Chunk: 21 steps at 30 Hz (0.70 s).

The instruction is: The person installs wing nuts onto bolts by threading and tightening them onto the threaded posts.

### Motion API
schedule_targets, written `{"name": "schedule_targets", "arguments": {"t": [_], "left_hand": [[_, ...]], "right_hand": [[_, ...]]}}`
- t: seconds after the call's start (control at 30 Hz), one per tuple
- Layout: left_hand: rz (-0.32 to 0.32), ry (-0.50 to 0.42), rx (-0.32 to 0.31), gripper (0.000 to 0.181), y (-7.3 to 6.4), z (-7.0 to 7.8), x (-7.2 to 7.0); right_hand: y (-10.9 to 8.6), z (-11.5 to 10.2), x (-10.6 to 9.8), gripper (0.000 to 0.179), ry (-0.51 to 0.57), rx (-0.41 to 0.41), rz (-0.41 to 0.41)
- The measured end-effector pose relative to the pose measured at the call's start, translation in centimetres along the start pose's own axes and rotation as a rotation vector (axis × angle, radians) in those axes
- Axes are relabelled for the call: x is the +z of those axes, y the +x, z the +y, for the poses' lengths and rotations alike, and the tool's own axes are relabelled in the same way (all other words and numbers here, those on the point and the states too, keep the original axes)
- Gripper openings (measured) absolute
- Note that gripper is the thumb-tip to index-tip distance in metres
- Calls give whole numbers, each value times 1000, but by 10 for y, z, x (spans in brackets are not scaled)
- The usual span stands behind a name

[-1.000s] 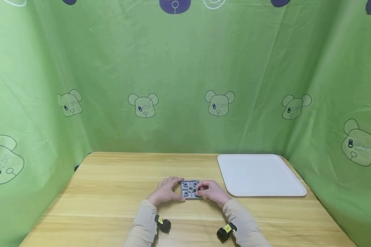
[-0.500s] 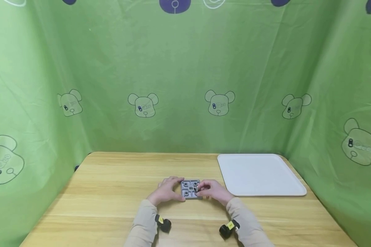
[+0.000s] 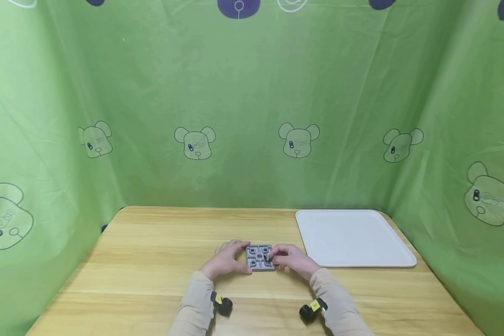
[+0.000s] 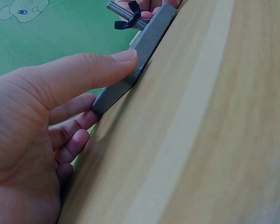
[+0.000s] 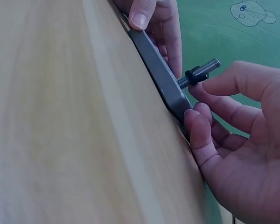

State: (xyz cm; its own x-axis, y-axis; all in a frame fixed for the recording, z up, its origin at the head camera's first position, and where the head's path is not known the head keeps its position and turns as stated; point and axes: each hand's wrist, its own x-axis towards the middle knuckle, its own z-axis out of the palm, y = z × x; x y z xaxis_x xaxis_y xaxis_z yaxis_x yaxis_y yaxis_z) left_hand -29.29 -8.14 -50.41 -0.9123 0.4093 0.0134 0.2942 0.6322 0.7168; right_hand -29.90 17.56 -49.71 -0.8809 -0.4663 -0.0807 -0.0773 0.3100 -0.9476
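A square grey metal plate (image 3: 260, 266) with recesses and holes lies on the table. The left hand (image 3: 226, 260) grips its left side, thumb (image 4: 126, 63) on the near edge and fingers at the far corner. From the plate's right part stands a threaded bolt (image 5: 210, 66), carrying a black wing nut (image 5: 196, 75) partway along its thread. The bent fingers of the right hand (image 3: 295, 260) hold the wing nut at its side. In the right wrist view, another right-hand digit (image 5: 199, 128) curls close to the plate's edge. The bolt's lower end is hidden.
A white tray (image 3: 353, 238) sits at the back right of the wooden table (image 3: 172, 228). Green cloth (image 3: 243, 182) with bear-head prints hangs behind the table and along both sides. Each sleeve carries a strapped black camera.
The right hand and forearm have shifted slightly to the right, and the right fingers have changed position at the wing nut. The left hand and the plate have stayed put.
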Motion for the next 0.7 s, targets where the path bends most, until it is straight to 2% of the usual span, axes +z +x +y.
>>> {"name": "schedule_targets", "arguments": {"t": [0.53,0.7], "left_hand": [[-7,-10,-6,87,0,0,0],[-10,-9,-5,87,-1,1,-1]], "right_hand": [[-2,-9,6,28,-20,36,54],[-1,-10,9,29,-60,56,91]]}}
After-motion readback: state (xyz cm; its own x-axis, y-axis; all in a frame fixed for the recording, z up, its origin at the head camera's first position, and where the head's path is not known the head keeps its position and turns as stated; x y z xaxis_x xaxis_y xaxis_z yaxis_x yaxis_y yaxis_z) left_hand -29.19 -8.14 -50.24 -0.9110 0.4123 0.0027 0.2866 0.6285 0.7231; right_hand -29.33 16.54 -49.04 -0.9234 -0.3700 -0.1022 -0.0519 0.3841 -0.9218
